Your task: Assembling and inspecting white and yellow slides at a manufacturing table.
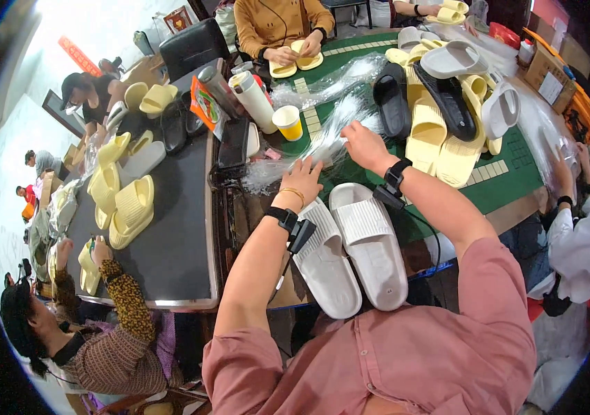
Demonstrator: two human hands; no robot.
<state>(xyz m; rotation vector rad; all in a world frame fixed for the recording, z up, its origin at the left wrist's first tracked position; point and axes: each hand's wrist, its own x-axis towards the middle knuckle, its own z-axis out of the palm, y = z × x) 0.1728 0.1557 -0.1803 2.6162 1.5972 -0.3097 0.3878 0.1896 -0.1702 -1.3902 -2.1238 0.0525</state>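
A pair of white slides with ribbed straps lies side by side in front of me, the left slide [322, 256] and the right slide [376, 252], toes pointing away. Beyond them, thin clear plastic bags [340, 128] spread in a crinkled heap over the green table. My left hand [300, 181] rests on the near edge of this plastic, its fingers spread. Fingertips together, my right hand [365, 146] pinches the plastic farther right. A strap with a small black device sits on each wrist.
Yellow, black and grey slides [440, 104] pile up at the right. A yellow paper cup [287, 123] and white thermos [253, 102] stand ahead-left. More yellow slides [132, 204] lie on the dark table [177, 242]. Co-workers sit opposite and on both sides.
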